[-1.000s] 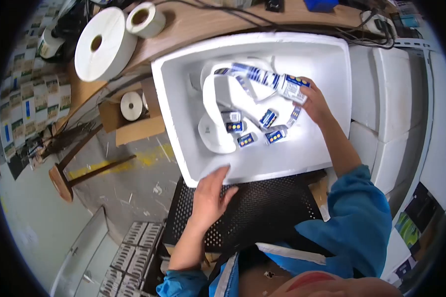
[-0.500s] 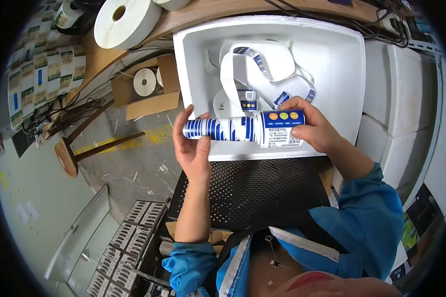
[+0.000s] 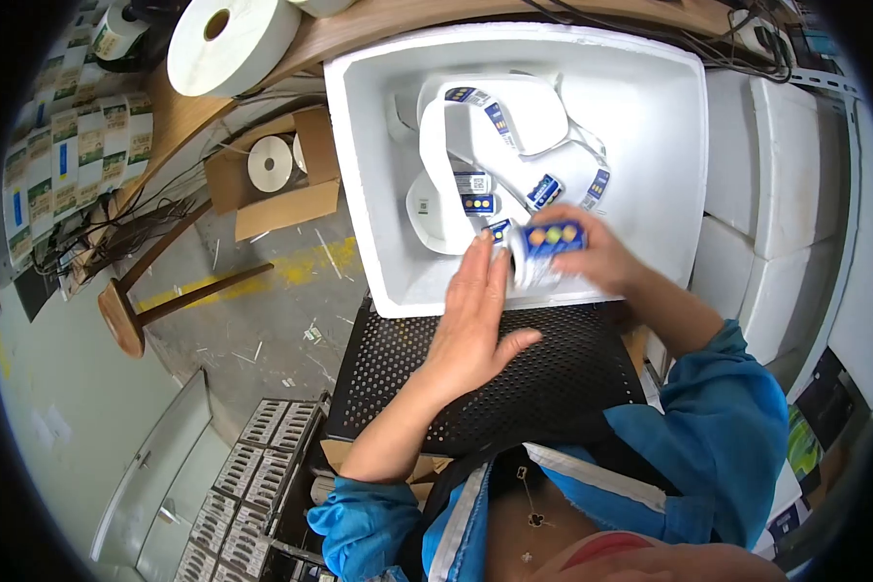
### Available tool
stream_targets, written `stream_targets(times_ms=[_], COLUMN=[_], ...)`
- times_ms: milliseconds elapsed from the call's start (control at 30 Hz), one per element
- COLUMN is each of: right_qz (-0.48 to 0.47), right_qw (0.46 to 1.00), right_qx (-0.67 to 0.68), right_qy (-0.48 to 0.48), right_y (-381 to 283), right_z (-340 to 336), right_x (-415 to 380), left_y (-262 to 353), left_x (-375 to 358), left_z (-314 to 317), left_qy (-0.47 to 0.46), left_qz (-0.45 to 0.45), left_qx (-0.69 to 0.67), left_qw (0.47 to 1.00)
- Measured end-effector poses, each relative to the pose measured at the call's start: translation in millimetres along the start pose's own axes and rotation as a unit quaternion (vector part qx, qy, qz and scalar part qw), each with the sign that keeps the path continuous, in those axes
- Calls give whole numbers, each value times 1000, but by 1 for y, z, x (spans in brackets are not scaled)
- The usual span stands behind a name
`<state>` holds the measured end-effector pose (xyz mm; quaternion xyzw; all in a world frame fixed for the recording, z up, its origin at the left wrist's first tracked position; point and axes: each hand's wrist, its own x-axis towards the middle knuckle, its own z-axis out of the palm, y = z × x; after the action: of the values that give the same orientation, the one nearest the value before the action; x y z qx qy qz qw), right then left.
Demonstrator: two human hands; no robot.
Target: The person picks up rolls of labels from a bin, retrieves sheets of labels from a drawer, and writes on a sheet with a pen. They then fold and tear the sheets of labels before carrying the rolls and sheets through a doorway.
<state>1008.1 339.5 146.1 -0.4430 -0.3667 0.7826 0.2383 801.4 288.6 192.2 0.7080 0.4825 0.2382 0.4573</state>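
My right hand is wrapped around a roll of labels, its outer face blue with coloured dots; the roll is blurred by motion. My left hand is flat with its fingers stretched out, the fingertips right at the roll's left end. Both hands are over the front edge of a white foam box. Inside the box lies a loose, looping strip of labels with blue printed patches.
A black perforated surface lies below the hands. Behind the box runs a wooden table edge with a large white roll. To the left are a cardboard box with rolls and a wooden stool. White foam blocks stand at right.
The blue-and-white striped length that stuck out of the roll's left side no longer shows. My left hand has let go of it, opened flat and moved right to the roll's end.
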Motion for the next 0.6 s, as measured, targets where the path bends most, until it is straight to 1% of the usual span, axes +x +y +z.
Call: stream_targets(times_ms=[67,100,133,200,233,267,300,333,367,400,467,500,567,600], right_qz=[-49,-59,-70,-15,-4,7,-22,-78,-47,-17,-76,-76,-81,-82], right_qw=[986,946,879,816,789,761,795,826,873,908,870,869,769,769], right_qx=[-85,-222,-353,-464,-512,-557,-513,-477,-383,-286,-317,-322,-457,-457], right_qy=[133,227,314,346,340,334,323,289,299,307,370,367,439,439], right_y=[26,43,59,87,82,79,68,57,49,40,10,-1,-11,-11], right_z=[-58,-97,-137,-203,-211,-217,-213,-212,-216,-223,-212,-214,-220,-221], right_x=[17,28,41,66,78,87,92,92,87,81,48,39,24,30], left_y=[1,3,5,8,7,6,4,1,-2,-3,-2,0,5,5], left_x=[-2,-2,-3,-6,-8,-10,-12,-15,-18,-19,-19,-17,-14,-13], left_z=[-11,-16,-18,-16,-11,-7,-6,-4,-3,-4,-8,-10,-14,-13], left_qy=[-105,-102,-102,-147,-149,-149,-173,-198,-205,-206,-201,-196,-181,-180], left_qz=[-83,-75,-76,-51,-24,-28,-28,-27,-37,-38,-69,-71,-59,-59], left_qx=[134,138,133,188,185,181,170,161,177,176,240,237,214,214], left_qw=[982,982,983,970,971,972,970,966,962,962,947,949,958,958])
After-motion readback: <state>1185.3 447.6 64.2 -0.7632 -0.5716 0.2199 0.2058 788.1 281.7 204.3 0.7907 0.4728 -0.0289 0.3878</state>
